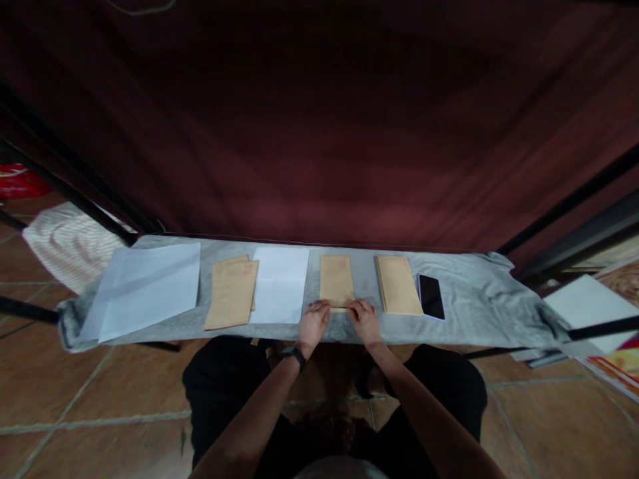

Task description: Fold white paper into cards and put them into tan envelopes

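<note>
A brown paper envelope (336, 278) lies on the grey cloth in front of me, its near edge folded into a narrow strip. My left hand (314, 323) is closed at the left end of that strip, fingertips pressed together on the paper. At the right end, my right hand (365, 322) is closed on it in the same way. To the left are a white sheet of paper (280, 285) and some overlapping brown envelopes (231, 294). A small stack of brown envelopes (400, 285) lies to the right.
Grey cloth (479, 293) covers the narrow bench. A dark phone (431, 297) lies beyond the right stack, and large white sheets (150, 286) lie at the far left. Behind the bench hangs a dark red curtain (319, 166). Black metal bars (564, 206) stand at both sides.
</note>
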Tool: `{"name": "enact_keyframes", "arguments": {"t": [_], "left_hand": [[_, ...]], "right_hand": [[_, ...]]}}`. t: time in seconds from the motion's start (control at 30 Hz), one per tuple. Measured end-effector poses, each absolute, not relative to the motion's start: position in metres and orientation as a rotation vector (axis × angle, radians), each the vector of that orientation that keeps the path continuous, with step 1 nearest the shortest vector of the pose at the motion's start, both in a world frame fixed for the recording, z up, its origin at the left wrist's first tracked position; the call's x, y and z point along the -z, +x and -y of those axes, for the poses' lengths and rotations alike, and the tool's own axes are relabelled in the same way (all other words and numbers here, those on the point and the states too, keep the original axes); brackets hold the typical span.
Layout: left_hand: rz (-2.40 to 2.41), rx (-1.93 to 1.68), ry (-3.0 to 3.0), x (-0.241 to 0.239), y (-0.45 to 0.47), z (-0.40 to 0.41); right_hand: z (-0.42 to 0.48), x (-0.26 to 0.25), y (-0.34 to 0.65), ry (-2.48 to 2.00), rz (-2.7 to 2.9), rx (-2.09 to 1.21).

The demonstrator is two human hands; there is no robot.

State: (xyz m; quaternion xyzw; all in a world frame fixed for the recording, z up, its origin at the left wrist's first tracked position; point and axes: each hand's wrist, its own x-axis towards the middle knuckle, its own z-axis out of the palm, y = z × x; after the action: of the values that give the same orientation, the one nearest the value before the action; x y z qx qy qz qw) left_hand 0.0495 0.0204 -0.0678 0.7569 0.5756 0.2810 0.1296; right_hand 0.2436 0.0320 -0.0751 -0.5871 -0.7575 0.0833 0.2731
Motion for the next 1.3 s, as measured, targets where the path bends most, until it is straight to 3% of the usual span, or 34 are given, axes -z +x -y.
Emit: {"name": "enact_keyframes", "arguments": {"t": [0.8, 1.3], "left_hand": [[-1.653, -0.478, 2.548, 0.071, 0.055, 0.012], [-1.792, -0.633, 2.279, 0.064, 0.072, 0.022]], "right_hand": [[0.019, 0.076, 0.207, -1.444, 2.243, -0.126], [0.015, 0.079, 0.242, -1.577, 2.185, -0.149]]}}
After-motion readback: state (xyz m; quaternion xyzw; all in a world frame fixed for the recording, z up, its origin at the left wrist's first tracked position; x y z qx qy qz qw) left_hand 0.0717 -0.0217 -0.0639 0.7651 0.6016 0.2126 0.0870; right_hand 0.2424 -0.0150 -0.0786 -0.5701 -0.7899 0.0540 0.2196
